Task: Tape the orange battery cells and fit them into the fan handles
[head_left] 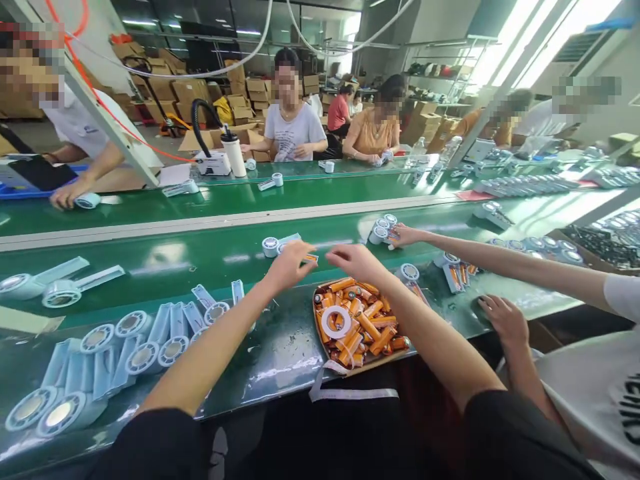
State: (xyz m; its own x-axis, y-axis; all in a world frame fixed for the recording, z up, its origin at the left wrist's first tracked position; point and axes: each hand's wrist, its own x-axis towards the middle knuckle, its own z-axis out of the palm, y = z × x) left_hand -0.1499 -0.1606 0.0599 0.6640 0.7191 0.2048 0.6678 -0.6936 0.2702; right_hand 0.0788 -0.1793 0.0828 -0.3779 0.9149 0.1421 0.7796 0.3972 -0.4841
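Two bare hands meet near the middle of the frame, reaching over a glossy green bench (pixel 280 347) from black sleeves at the bottom. The left hand (pixel 291 264) curves its fingers and thumb narrowly beside a pale blue fan (pixel 270 247), which lies at the centre; an orange battery (pixel 311 258) shows by the thumb. From where I stand I cannot tell whether that hand grips either one. The right hand (pixel 356 260), just to the right, has its fingers curled downward; whether anything is inside them I cannot tell.

Below the right hand, a cardboard tray (pixel 367 367) is heaped with orange batteries (pixel 369 325); a white ring (pixel 336 323) lies on top and a pale strip (pixel 355 395) trails off the bench edge. At lower left are rows of pale blue fans with round heads and open, trough-like handles (pixel 100 339).

On the right, a co-worker in a white top stretches one hand (pixel 404 235) to a cluster of fans (pixel 383 230) and rests the other on the bench. Across the green line, several people sit or stand at work, with stacked cardboard boxes (pixel 190 93) behind them at upper left.
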